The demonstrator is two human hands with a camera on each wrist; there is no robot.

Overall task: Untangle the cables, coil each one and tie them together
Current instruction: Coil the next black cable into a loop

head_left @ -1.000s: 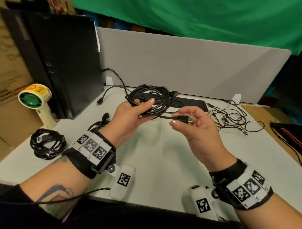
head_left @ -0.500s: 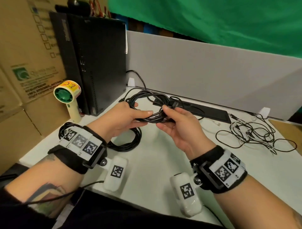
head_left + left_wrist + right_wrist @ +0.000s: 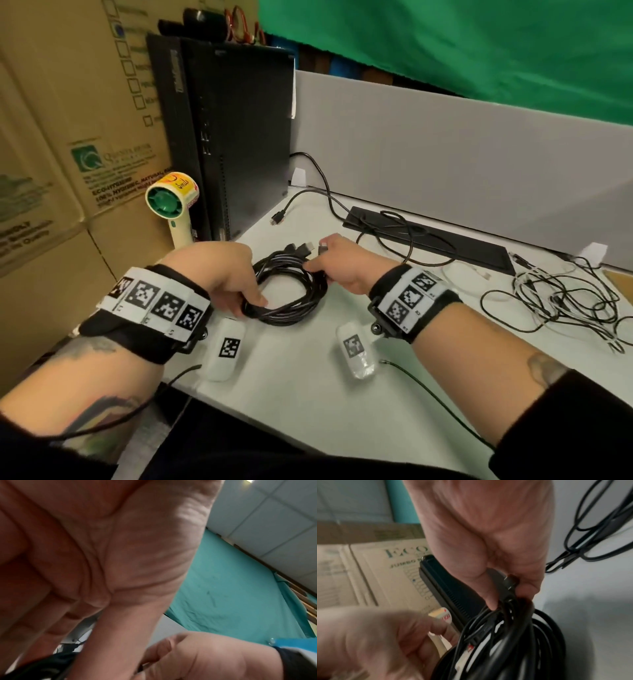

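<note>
The coiled cables [image 3: 291, 291] look like black rubbery plastic with a slight sheen. The table [image 3: 308, 394] is smooth, matt white. The boxes [image 3: 51, 154] are plain brown cardboard, the backdrop [image 3: 445, 44] green cloth, the divider panel [image 3: 445, 154] matt grey, the computer tower [image 3: 236, 137] matt black.

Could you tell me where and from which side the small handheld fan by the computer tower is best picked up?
Probably by the handle of the fan, below the round green head, coming from the right: it stands upright, with cardboard boxes close on its left and the tower behind.
</note>
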